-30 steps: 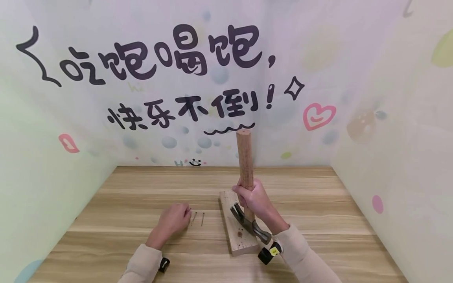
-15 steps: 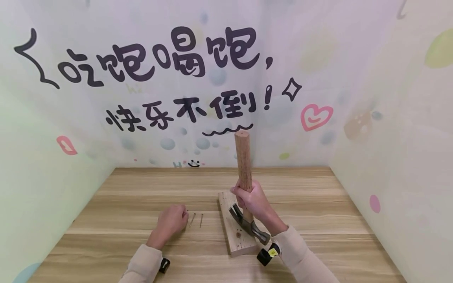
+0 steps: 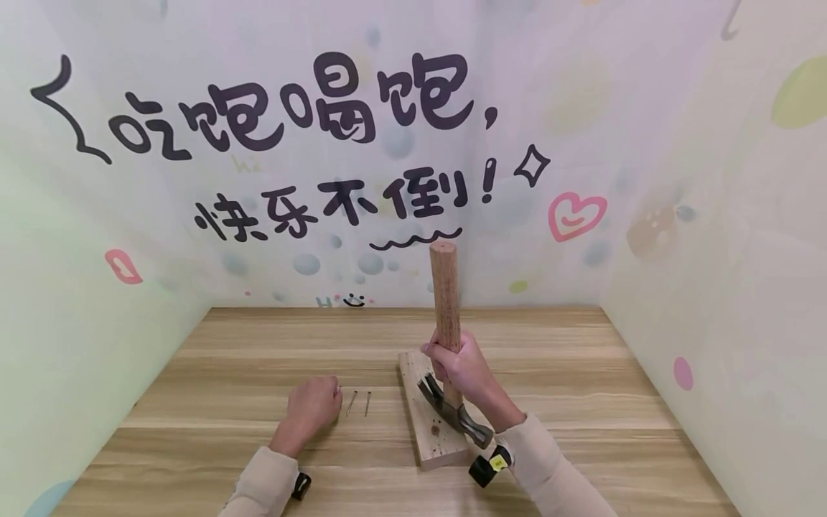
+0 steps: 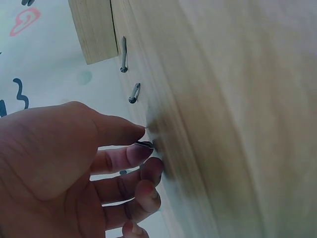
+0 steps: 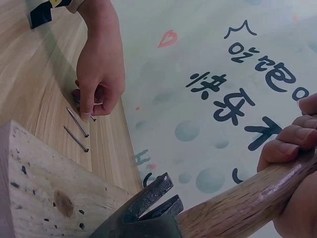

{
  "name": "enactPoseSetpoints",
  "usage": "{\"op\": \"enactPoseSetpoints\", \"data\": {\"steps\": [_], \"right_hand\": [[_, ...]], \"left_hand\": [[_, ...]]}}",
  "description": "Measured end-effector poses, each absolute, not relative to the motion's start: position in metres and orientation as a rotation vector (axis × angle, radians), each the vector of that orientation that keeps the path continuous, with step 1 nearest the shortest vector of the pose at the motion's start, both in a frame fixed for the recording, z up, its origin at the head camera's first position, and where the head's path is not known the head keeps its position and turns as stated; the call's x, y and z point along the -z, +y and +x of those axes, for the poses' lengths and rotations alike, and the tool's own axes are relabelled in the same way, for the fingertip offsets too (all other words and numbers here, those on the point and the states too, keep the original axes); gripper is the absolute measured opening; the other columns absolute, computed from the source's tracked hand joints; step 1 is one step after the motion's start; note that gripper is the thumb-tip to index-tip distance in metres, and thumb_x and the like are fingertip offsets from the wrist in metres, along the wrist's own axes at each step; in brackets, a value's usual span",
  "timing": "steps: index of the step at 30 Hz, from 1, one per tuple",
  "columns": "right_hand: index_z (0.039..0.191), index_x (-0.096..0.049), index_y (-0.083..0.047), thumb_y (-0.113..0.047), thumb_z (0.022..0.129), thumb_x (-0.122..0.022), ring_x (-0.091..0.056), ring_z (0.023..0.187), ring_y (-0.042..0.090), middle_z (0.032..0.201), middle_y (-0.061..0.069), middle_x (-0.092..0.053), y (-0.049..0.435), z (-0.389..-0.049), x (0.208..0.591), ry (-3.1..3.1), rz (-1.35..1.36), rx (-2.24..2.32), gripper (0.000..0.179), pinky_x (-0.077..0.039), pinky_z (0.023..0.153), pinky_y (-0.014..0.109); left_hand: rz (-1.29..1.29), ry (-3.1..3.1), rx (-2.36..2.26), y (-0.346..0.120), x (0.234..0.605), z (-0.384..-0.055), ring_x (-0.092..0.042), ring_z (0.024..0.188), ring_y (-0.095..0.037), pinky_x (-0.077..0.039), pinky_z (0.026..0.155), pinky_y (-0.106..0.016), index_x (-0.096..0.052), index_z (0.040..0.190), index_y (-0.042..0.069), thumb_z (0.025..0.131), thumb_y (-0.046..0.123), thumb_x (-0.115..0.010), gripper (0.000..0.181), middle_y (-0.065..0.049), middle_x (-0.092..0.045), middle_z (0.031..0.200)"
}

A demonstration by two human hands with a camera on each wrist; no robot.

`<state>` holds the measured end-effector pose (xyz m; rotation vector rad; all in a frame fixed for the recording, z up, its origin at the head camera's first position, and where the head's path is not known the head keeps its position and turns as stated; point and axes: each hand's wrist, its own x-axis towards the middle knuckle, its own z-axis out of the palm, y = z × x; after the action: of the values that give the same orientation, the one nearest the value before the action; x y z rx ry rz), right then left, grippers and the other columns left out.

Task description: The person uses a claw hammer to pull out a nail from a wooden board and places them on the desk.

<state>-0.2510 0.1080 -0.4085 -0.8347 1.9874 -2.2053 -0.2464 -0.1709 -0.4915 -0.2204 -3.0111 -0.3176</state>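
My right hand (image 3: 466, 366) grips the wooden handle of a claw hammer (image 3: 446, 294), held with its handle upward. The steel hammer head (image 3: 474, 429) is low, overlapping a pale wooden block (image 3: 431, 431) marked with several small holes and a dark knot. On the table to the left, my left hand (image 3: 313, 406) has its thumb and forefinger round a nail (image 4: 144, 144), which is mostly hidden by the fingers. Two more nails, one slanted (image 3: 352, 403) and one straighter (image 3: 368, 403), lie side by side between that hand and the block.
The wood-grain table (image 3: 258, 345) runs back to a printed wall sheet (image 3: 310, 143) with large black lettering. Pale side walls (image 3: 711, 301) enclose it left and right. A black wrist camera (image 3: 489, 467) sits beside the block's near end.
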Motion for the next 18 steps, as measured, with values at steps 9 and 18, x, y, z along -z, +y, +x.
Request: {"op": "enactPoseSetpoints", "data": {"steps": [9, 18], "right_hand": [[0.076, -0.043, 0.011, -0.004, 0.093, -0.056, -0.036, 0.042, 0.007, 0.049, -0.005, -0.04, 0.1084, -0.2506, 0.4086, 1.981, -0.838, 2.208, 0.026, -0.031, 0.042, 0.024], [0.075, -0.042, 0.011, -0.005, 0.093, -0.056, -0.034, 0.042, 0.007, 0.049, -0.005, -0.039, 0.1096, -0.2513, 0.4104, 1.969, -0.842, 2.207, 0.028, -0.03, 0.042, 0.024]], "left_hand": [[-0.203, -3.037, 0.326, -0.1705, 0.4909, -0.2453, -0.044, 0.056, -0.017, -0.037, 0.047, -0.035, -0.052, 0.069, 0.011, 0.093, 0.012, -0.06, 0.026, -0.001, -0.046, 0.061], [-0.213, -3.027, 0.319, -0.1698, 0.4905, -0.2438, -0.043, 0.054, -0.017, -0.035, 0.045, -0.034, -0.052, 0.068, 0.011, 0.092, 0.011, -0.06, 0.025, -0.001, -0.044, 0.06]]}}
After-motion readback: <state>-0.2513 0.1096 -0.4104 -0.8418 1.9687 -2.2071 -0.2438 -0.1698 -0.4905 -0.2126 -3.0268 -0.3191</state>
